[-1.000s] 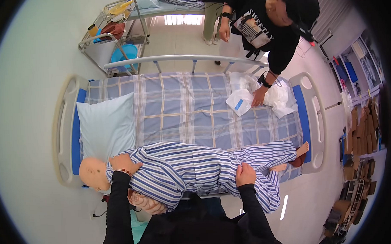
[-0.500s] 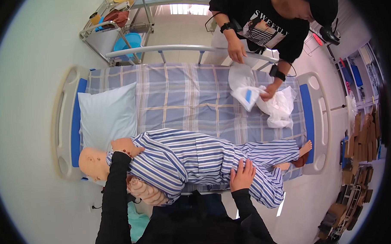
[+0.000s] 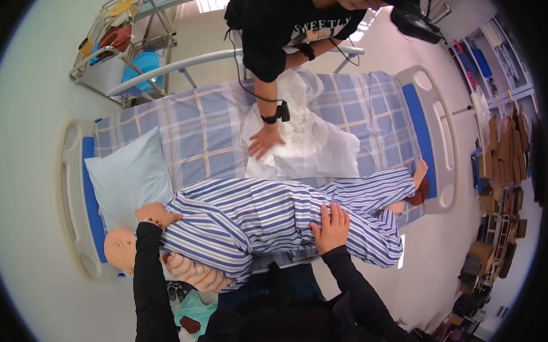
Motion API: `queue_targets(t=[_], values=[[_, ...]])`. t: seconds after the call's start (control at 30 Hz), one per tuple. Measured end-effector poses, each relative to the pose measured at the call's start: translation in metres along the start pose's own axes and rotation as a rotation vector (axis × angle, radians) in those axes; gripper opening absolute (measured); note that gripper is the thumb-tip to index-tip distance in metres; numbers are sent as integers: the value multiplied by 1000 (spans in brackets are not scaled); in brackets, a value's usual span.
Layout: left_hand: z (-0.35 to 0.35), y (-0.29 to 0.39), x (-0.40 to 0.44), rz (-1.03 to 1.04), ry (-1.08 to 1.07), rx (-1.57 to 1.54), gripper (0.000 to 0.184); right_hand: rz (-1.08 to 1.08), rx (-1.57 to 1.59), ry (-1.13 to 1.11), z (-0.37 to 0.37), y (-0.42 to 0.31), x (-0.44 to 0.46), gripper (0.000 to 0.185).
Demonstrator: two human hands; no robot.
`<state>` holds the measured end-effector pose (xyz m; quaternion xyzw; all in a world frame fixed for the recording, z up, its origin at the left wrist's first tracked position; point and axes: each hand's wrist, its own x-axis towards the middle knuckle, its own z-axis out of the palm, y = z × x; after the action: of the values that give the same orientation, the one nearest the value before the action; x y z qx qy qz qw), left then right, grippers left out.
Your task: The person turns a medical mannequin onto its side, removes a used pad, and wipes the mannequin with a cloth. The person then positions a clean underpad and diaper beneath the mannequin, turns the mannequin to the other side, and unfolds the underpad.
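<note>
A nursing manikin (image 3: pixel 275 210) in blue-and-white striped pyjamas lies on its side along the near edge of the bed, its face turned toward me. My left hand (image 3: pixel 155 215), with a beaded bracelet at the wrist, is wrapped over its upper shoulder. Lower down, my right hand (image 3: pixel 331 228) rests flat on its hip, fingers outstretched. Behind the manikin's back, a white disposable underpad (image 3: pixel 334 154) lies partly spread and crumpled on the sheet. A co-worker's hand (image 3: pixel 266 141) presses on the pad, palm down; their other hand is hidden behind the arm.
A pale blue pillow (image 3: pixel 132 176) lies at the head end. Bed boards (image 3: pixel 76 202) close both ends, and a side rail (image 3: pixel 216 57) runs along the far side. Beyond it stands a metal trolley (image 3: pixel 122 58) with a blue basin (image 3: pixel 142 68). Shelves with boxes (image 3: pixel 485 248) line the right.
The co-worker has leaned over the bed and unfolded the white pad, moving it toward the manikin's back. My hands remain on the shoulder and hip. The view has shifted slightly.
</note>
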<state>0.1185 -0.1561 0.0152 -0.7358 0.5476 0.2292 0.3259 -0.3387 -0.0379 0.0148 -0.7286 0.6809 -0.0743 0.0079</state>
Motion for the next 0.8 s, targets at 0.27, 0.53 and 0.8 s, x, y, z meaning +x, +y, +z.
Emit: queue_targets(t=[0.27,0.53,0.8], values=[[-14,8,-18,56,50,-56,71,141,231,0,-7,23,33,36],[-7,2,-18,34,81,-159,74,308,519,-152,139,35,160,41],[0,0,-18,74,219,-137,70,174,170,-654,256,0,304,63]])
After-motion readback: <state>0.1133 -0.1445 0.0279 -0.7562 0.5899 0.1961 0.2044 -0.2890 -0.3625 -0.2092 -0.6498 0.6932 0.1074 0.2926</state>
